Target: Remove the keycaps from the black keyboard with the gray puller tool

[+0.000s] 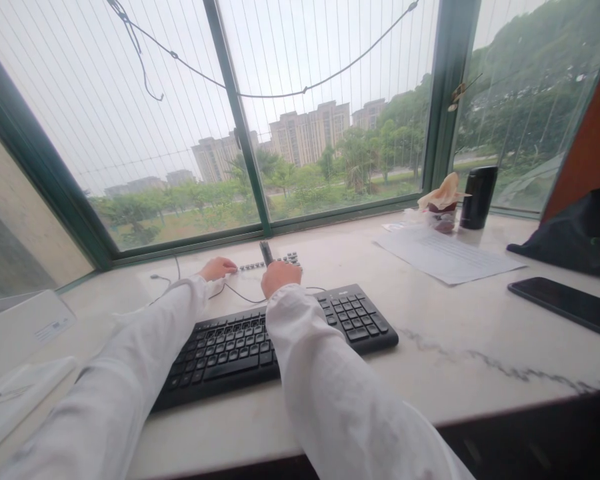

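A black keyboard (230, 352) lies at a slant on the pale ledge, beneath my right forearm. Beyond it, small dark keycaps (286, 259) sit in rows near the window. My left hand (218, 269) rests low at the left end of these rows, its fingers stretched toward the nearest keycaps; whether it touches one is unclear. My right hand (280, 277) is closed around a short black brush-like tool (266, 253), whose upper end sticks up above the fist. The fingers' far side and the tool's lower end are hidden.
A thin cable (243, 297) runs behind the keyboard. To the right are paper sheets (447, 253), a black cylindrical bottle (479, 198), a crumpled tissue (444, 193), a phone (565, 303) and dark cloth (580, 230). A white box (25, 327) stands left. Windows border the ledge.
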Motion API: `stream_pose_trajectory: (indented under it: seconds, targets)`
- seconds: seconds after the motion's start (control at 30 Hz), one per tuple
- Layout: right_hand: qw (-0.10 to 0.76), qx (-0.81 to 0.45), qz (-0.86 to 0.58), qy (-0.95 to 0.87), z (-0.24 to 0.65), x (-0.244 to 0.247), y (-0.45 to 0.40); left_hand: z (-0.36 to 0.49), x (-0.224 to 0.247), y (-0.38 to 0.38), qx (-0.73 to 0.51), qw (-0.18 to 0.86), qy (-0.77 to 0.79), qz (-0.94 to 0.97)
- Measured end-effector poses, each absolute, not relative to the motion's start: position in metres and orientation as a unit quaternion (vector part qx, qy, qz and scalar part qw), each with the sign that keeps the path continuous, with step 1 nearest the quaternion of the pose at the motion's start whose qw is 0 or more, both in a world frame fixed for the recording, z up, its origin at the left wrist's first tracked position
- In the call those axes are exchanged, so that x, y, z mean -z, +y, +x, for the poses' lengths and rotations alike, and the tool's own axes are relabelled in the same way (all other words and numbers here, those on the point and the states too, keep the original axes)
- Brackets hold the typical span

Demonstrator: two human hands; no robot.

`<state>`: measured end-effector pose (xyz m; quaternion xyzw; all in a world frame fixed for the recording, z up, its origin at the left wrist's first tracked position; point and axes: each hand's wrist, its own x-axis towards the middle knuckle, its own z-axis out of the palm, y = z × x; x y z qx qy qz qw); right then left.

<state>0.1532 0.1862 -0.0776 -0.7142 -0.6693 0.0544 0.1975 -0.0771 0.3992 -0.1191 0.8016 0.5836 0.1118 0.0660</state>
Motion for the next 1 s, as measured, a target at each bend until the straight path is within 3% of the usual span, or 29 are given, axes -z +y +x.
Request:
stream_pose_trajectory:
  seconds: [0.5,1.0]
  targets:
    - [0.185,-0.055,-0.710,-0.678,0.153,0.078,0.184,-0.074,0.120,0.399,-0.107,0.024,0.571,0.813]
    - [0.178,-0.053,-0.713,-0.676,0.152,0.079,0.183,-0.103,0.107,0.385,-0.076,-0.062,0.722,0.685]
